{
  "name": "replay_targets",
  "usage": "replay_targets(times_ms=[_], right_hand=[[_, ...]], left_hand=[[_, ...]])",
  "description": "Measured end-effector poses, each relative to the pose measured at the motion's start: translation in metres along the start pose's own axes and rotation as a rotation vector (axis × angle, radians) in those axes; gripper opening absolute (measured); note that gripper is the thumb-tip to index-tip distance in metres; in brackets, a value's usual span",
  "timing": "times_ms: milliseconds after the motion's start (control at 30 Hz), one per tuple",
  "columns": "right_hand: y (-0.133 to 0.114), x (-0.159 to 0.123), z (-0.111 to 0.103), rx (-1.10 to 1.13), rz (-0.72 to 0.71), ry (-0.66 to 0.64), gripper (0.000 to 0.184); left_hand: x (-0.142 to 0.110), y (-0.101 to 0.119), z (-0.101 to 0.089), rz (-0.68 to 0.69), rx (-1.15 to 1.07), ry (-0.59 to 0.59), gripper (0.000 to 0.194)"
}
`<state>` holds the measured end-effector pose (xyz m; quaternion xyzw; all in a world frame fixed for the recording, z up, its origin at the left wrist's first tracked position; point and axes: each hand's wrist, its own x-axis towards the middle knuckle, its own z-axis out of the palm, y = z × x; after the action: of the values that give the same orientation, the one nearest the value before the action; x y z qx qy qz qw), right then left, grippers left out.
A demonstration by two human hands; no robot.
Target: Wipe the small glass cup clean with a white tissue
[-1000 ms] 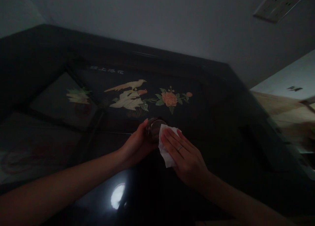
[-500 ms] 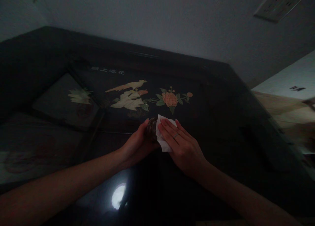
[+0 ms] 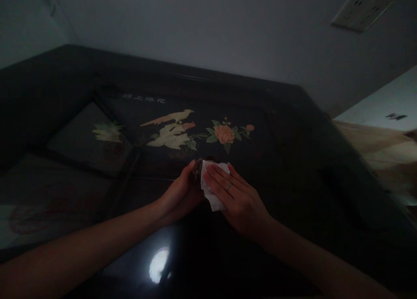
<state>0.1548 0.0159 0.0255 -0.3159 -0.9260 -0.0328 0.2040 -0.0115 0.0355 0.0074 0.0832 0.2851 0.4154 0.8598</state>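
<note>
My left hand is wrapped round the left side of a small dark object with lighter markings. Its kind is hard to make out in the dim light, and most of it is covered. A white tissue lies over the object's right side. With fingers pressed flat together, my right hand holds the tissue against it and wears a ring. Both hands are above a glossy black surface inlaid with a pale bird and a pink flower.
The dark glossy table reflects a bright round light near its front and a window-like shape on the left. A pale wall with a socket plate rises behind. A light wooden surface appears at the right.
My right hand and the tissue have shifted slightly left and nearer over the dark object, covering more of it. My left hand keeps its hold. The view has moved a little.
</note>
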Motion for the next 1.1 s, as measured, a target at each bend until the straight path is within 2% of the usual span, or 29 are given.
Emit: replay_targets(times_ms=[267, 533, 700, 900, 1100], right_hand=[[-0.001, -0.013, 0.000, 0.016, -0.041, -0.004, 0.046], [0.010, -0.001, 0.007, -0.038, 0.073, 0.011, 0.048], [0.007, 0.009, 0.007, 0.040, 0.033, -0.002, 0.045], [-0.002, 0.006, 0.004, 0.117, -0.037, -0.031, 0.048], [-0.008, -0.013, -0.005, 0.098, -0.051, -0.063, 0.046]], left_hand=[[0.001, 0.002, -0.004, -0.034, 0.017, -0.011, 0.043], [0.001, -0.002, -0.007, 0.032, 0.011, -0.041, 0.040], [0.000, -0.003, -0.003, 0.043, 0.010, 0.048, 0.040], [-0.004, 0.000, 0.001, -0.020, 0.007, 0.054, 0.042], [-0.004, 0.004, 0.003, -0.078, 0.037, 0.019, 0.051]])
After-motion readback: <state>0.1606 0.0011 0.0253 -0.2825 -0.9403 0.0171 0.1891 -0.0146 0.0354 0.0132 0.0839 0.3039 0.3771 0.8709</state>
